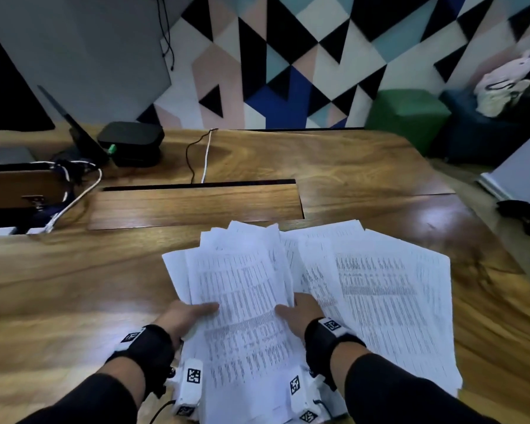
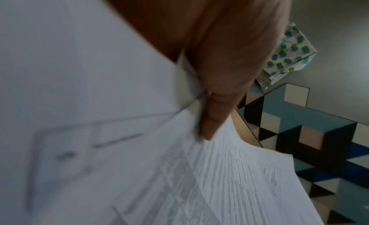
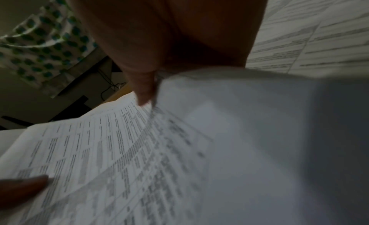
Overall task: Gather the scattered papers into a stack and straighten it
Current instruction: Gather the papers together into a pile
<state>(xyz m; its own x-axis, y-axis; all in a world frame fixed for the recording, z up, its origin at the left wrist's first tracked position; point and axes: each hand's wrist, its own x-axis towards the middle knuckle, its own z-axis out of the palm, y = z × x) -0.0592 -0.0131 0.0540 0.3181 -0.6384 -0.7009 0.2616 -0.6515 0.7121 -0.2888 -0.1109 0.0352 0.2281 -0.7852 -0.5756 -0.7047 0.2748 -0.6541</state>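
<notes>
A bundle of printed white papers (image 1: 242, 301) is lifted off the wooden table (image 1: 74, 286), fanned and uneven at its far end. My left hand (image 1: 187, 316) grips its left edge, thumb on top and fingers hidden beneath. My right hand (image 1: 297, 310) grips its right edge the same way. More printed sheets (image 1: 386, 301) lie spread on the table to the right, partly under the bundle. The left wrist view shows my left hand (image 2: 215, 102) pinching the papers (image 2: 229, 173). In the right wrist view, my right hand (image 3: 143, 89) pinches the papers (image 3: 119, 149).
A black box (image 1: 130, 142), cables (image 1: 77, 194) and a dark leaning device (image 1: 74, 127) sit at the table's back left. A recessed wooden cable hatch (image 1: 196, 205) lies beyond the papers. Green (image 1: 407, 114) and blue (image 1: 478, 130) stools stand at the back right.
</notes>
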